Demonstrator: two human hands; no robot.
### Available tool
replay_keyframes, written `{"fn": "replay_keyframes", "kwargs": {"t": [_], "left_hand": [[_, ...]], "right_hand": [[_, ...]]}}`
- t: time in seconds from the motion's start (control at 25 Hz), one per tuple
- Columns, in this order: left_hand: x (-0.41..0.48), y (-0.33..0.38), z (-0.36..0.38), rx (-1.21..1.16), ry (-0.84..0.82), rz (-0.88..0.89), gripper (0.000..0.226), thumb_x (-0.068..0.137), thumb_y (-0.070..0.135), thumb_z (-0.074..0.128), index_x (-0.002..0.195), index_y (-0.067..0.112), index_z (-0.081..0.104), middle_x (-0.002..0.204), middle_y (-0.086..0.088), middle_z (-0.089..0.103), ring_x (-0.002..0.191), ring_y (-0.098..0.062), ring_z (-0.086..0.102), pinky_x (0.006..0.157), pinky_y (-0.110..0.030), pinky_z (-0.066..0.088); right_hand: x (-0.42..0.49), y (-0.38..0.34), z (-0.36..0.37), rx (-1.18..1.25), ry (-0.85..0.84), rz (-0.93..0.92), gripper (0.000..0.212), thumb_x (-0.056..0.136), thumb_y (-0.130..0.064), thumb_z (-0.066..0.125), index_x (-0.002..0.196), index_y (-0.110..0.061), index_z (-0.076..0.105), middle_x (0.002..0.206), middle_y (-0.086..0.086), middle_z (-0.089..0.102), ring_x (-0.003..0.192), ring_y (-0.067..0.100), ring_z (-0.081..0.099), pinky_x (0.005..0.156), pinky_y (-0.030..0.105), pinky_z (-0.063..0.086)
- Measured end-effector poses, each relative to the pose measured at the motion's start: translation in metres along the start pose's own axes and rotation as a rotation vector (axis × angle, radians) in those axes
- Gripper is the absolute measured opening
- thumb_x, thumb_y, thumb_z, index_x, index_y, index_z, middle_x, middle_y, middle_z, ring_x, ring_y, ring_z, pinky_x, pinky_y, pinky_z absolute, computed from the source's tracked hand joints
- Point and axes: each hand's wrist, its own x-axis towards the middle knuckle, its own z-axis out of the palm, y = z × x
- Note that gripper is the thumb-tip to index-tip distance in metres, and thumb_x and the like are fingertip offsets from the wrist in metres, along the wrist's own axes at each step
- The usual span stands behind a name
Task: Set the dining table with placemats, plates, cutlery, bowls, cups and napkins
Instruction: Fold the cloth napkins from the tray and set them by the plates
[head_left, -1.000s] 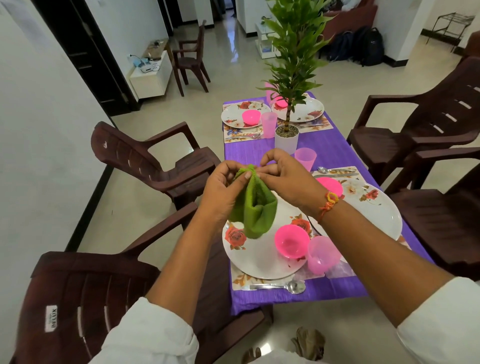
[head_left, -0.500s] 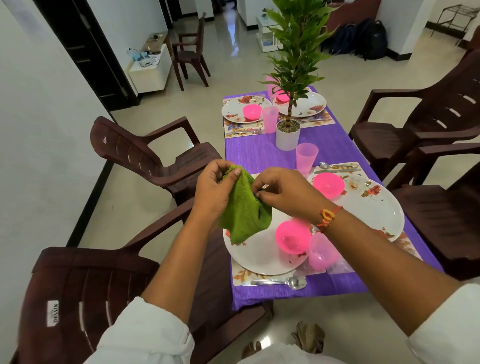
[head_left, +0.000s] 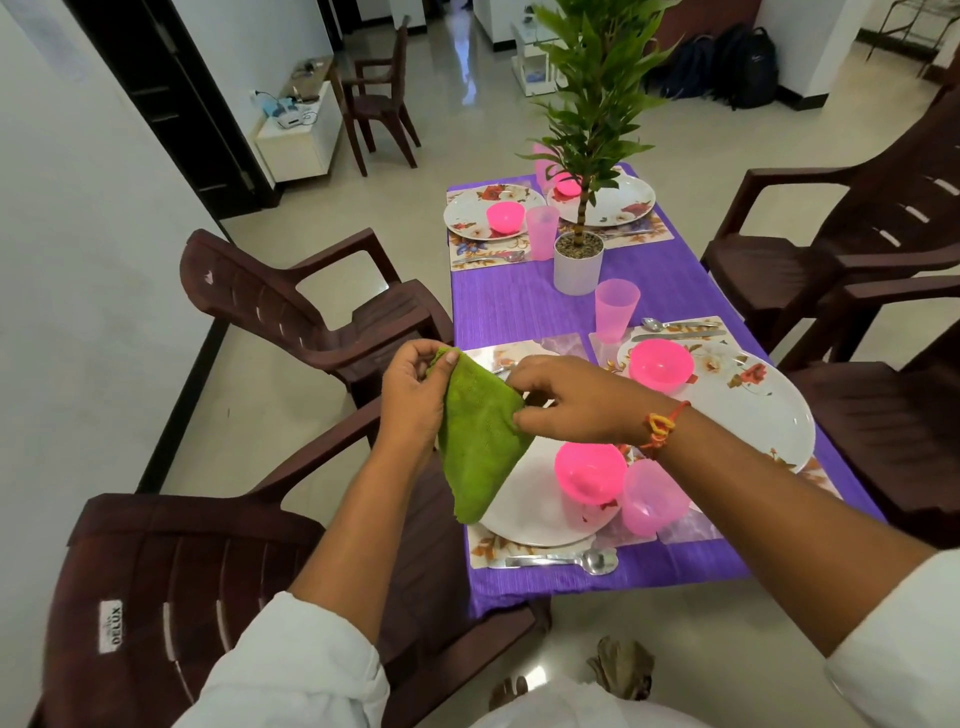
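**A:** Where's the green napkin (head_left: 480, 441)?

**B:** In the air, held by both hands above the left side of the near plate (head_left: 540, 509). It hangs as a triangle with its tip pointing down, over the plate's left rim. I can't tell if the tip touches the plate.

**A:** How are the fingers placed?

**B:** The left hand (head_left: 415, 400) pinches the top corner, with the thumb over the cloth and the fingers (head_left: 413, 358) curled behind it. The right hand (head_left: 576, 400) pinches the right edge about halfway down, and its other fingers (head_left: 540, 371) arch above. Both hands are grasping the napkin.

**A:** What's close by?

**B:** A pink bowl (head_left: 589, 473) sits on the right part of that plate, under the right wrist. A pink cup (head_left: 654, 504) is just beside the bowl, and a spoon (head_left: 566, 560) lies on the placemat (head_left: 485, 551) in front of the plate.

**A:** And the edges?

**B:** The napkin hangs right at the left edge of the surface (head_left: 519, 306). A brown chair (head_left: 171, 597) is pushed up close there, with its arm under the left forearm. To the right are a second plate (head_left: 753, 421) and its bowl (head_left: 661, 365).

**A:** Any open room?

**B:** The near plate's left half shows bare white. Farther back, a purple strip lies uncovered between the near placemats and the plant pot (head_left: 578, 262).
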Motion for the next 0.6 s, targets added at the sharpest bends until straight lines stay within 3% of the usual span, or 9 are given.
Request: {"fn": "replay_keyframes", "kwargs": {"t": [0.24, 0.36, 0.48, 0.6], "left_hand": [[0.006, -0.014, 0.000, -0.019, -0.023, -0.050, 0.003, 0.097, 0.015, 0.065, 0.096, 0.018, 0.063, 0.086, -0.008, 0.069, 0.079, -0.018, 0.064, 0.070, -0.033, 0.056], [0.015, -0.020, -0.007, -0.005, -0.020, -0.055, 0.003, 0.097, 0.016, 0.065, 0.097, 0.018, 0.064, 0.087, -0.007, 0.069, 0.079, -0.017, 0.065, 0.071, -0.032, 0.057], [0.023, -0.030, -0.016, 0.085, -0.020, -0.028, 0.007, 0.096, 0.016, 0.067, 0.094, 0.022, 0.065, 0.087, -0.005, 0.070, 0.080, -0.016, 0.065, 0.073, -0.034, 0.056], [0.025, -0.040, -0.019, 0.167, -0.047, 0.025, 0.018, 0.096, 0.010, 0.065, 0.088, 0.025, 0.062, 0.084, 0.001, 0.068, 0.078, -0.010, 0.063, 0.071, -0.030, 0.052]], "right_hand": [[0.012, 0.011, 0.007, -0.148, -0.087, -0.012, 0.009, 0.085, -0.029, 0.070, 0.080, -0.021, 0.071, 0.081, -0.003, 0.064, 0.075, 0.015, 0.062, 0.068, 0.037, 0.053], [0.021, 0.013, 0.012, -0.229, -0.132, -0.025, 0.014, 0.087, -0.027, 0.073, 0.093, -0.014, 0.076, 0.088, 0.002, 0.066, 0.080, 0.018, 0.061, 0.073, 0.037, 0.051], [0.024, 0.005, 0.015, -0.329, 0.076, -0.081, 0.014, 0.084, -0.035, 0.079, 0.087, -0.023, 0.073, 0.110, -0.001, 0.061, 0.103, 0.020, 0.054, 0.084, 0.039, 0.048], [0.031, -0.005, 0.021, -0.285, 0.176, -0.130, 0.022, 0.078, -0.037, 0.079, 0.074, -0.031, 0.059, 0.098, -0.006, 0.060, 0.096, 0.017, 0.052, 0.083, 0.034, 0.042]]}}
